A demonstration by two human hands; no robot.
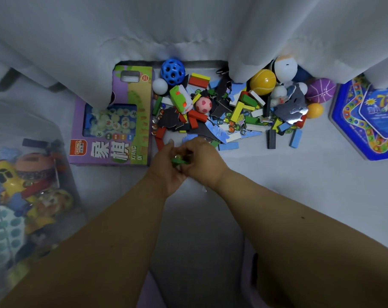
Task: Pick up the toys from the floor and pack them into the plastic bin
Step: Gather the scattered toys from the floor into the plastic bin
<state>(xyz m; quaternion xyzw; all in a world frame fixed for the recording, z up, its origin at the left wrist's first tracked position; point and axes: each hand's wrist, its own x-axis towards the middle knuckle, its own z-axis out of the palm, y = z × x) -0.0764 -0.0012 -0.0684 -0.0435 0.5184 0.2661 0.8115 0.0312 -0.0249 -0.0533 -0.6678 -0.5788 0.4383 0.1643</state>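
Both hands, left point(166, 165) and right point(199, 161), clutch green pieces point(177, 162) above the floor; bin point(62, 152) (part-filled) sits left. Small pieces could slip during transfer.

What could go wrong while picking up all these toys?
1. Both hands, the left hand and the right hand, cup small green pieces together; some could slip out on the way to the plastic bin.
2. The glass marbles in the pile could roll away across the floor.
3. The yellow ball sits partly under the curtain, so it might get missed.
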